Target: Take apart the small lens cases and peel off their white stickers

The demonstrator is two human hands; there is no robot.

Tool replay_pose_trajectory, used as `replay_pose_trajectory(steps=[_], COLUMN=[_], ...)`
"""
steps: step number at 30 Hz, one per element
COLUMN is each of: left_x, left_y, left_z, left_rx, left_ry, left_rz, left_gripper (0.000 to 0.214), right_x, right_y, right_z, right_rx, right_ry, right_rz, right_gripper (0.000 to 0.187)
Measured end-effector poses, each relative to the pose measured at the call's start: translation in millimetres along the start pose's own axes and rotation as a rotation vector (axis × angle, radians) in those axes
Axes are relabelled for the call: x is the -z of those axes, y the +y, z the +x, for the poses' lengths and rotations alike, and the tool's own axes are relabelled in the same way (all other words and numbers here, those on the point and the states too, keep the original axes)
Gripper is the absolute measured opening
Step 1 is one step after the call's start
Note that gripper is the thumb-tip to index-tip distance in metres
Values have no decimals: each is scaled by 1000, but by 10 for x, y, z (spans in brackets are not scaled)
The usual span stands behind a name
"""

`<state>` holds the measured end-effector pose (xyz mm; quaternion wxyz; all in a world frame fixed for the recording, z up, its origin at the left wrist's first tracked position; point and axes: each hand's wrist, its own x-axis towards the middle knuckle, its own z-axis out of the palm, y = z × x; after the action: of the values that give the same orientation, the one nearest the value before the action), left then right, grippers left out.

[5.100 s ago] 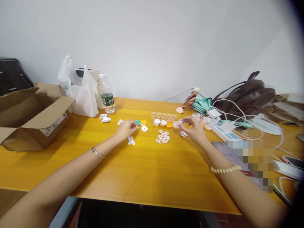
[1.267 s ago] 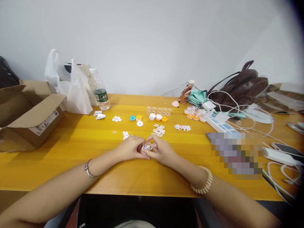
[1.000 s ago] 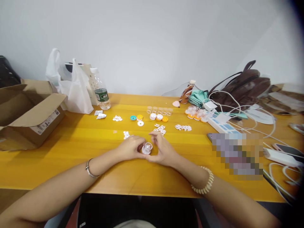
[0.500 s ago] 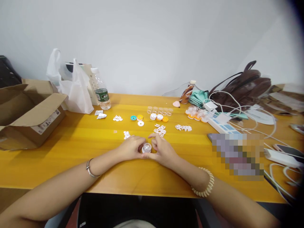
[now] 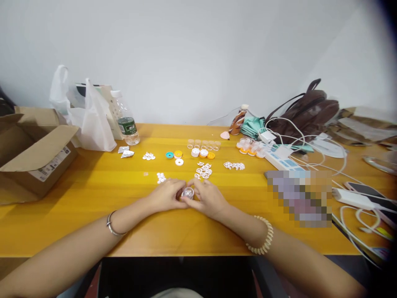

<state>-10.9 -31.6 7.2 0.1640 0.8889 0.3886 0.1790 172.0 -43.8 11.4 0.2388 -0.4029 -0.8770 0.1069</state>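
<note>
A small clear round cup [image 5: 188, 193] with a whitish part inside is held between my two hands near the middle of the table. My left hand [image 5: 166, 195] is closed on its left side, thumb in front and fingers behind. From the right, my right hand [image 5: 209, 199] grips it between thumb and bent fingers, which hide part of the rim. Just beyond my left hand lie small white discs [image 5: 161, 178]. White openwork pieces [image 5: 203, 170] are spread beyond my right hand, with more white pieces [image 5: 234, 165] farther right.
Coloured round caps [image 5: 169, 155], clear cups [image 5: 204, 145] and orange-based pieces [image 5: 252, 148] stand farther back. At left are a cardboard box [image 5: 58, 165], a plastic bag [image 5: 93, 132] and a water bottle [image 5: 127, 124]. A power strip [image 5: 281, 161], cables and a brown bag [image 5: 305, 114] occupy the right.
The fingers of my right hand have come closer around the clear cup. My left hand keeps its hold. The whole view has shifted slightly, so things appear farther left.
</note>
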Motion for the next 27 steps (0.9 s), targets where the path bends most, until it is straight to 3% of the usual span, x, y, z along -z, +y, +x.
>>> replay_pose_trajectory(steps=[2, 4, 7, 10, 13, 16, 18, 21, 23, 25, 27], left_x=[5, 0, -15, -14, -2, -6, -17, -22, -13, 0, 13], left_y=[9, 0, -21, -13, 4, -7, -21, -22, -10, 2, 7], left_z=[-1, -1, 2, 4, 2, 2, 5, 10, 10, 9, 7], left_rx=[-13, -16, 7, 18, 16, 16, 24, 32, 34, 35, 41], left_ry=[-12, -14, -2, -2, -6, -2, 5, 5, -4, -23, -42], left_rz=[-21, -31, -5, 0, -33, -48, -29, -20, -35, -57, -90], left_gripper=[23, 23, 27, 28, 23, 22, 25, 27, 25, 22, 23], right_x=[18, 37, 45, 30, 21, 25, 26, 19, 16, 25, 52], right_y=[-21, -29, -18, 0, 10, 18, 22, 16, 3, -10, -9], right_z=[-4, -1, 17, 34, 32, 22, 20, 23, 20, 10, -3], right_rx=[67, 114, 67, 9, 93, 176, 134, 55, 78, 143, 197], right_ry=[-13, 24, 76, 15, -22, 82, 148, 51, -14, 40, 173], right_rz=[9, 30, 36, 21, 62, 118, 112, 63, 58, 67, 76], right_gripper=[20, 32, 50, 31, 14, 42, 58, 36, 18, 11, 15])
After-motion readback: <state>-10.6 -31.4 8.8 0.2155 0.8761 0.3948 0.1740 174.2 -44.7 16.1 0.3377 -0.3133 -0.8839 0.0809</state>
